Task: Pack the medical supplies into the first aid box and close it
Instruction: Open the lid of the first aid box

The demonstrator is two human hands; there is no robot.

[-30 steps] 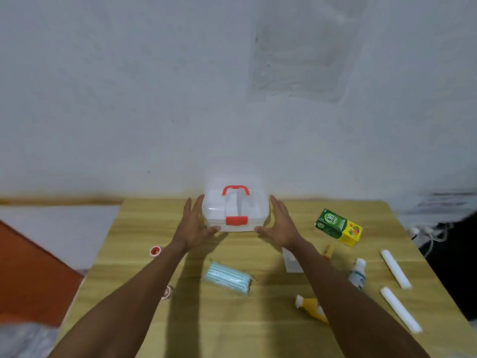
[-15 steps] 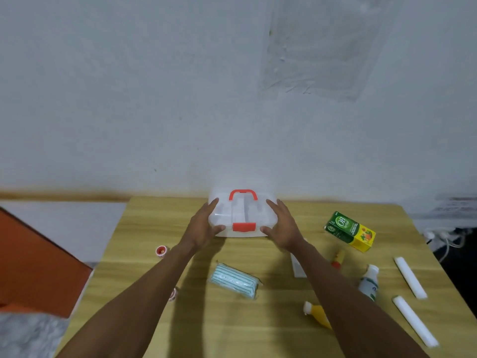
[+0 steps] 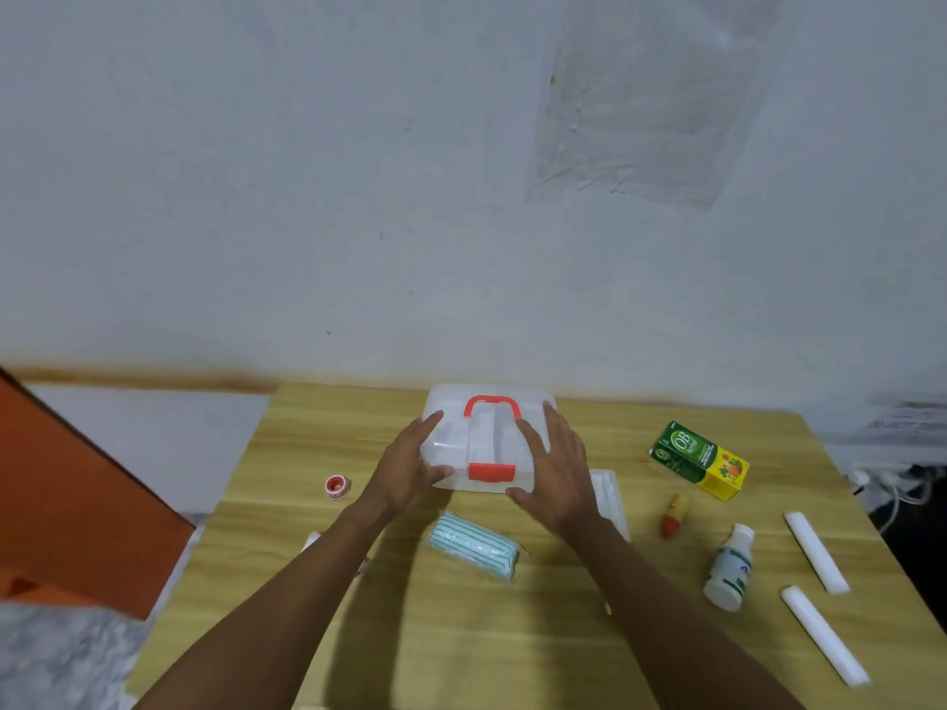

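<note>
A clear plastic first aid box (image 3: 486,438) with a red handle and a red front latch stands shut on the wooden table (image 3: 563,622), near its far edge. My left hand (image 3: 407,466) grips the box's left side, thumb under the front corner. My right hand (image 3: 556,466) lies flat over the lid's right part. A pack of striped face masks (image 3: 474,550) lies just in front of the box. A flat white packet (image 3: 610,497) lies partly under my right wrist.
On the right lie a green and yellow carton (image 3: 699,458), a small red and yellow tube (image 3: 674,515), a white bottle (image 3: 730,568) and two white rolls (image 3: 815,550) (image 3: 822,635). A small red-capped jar (image 3: 336,486) sits left. An orange object (image 3: 66,504) stands beside the table's left edge.
Both hands closed in on the box from its sides; the left now grips its left side and the right has slid onto the lid. The box has come slightly nearer.
</note>
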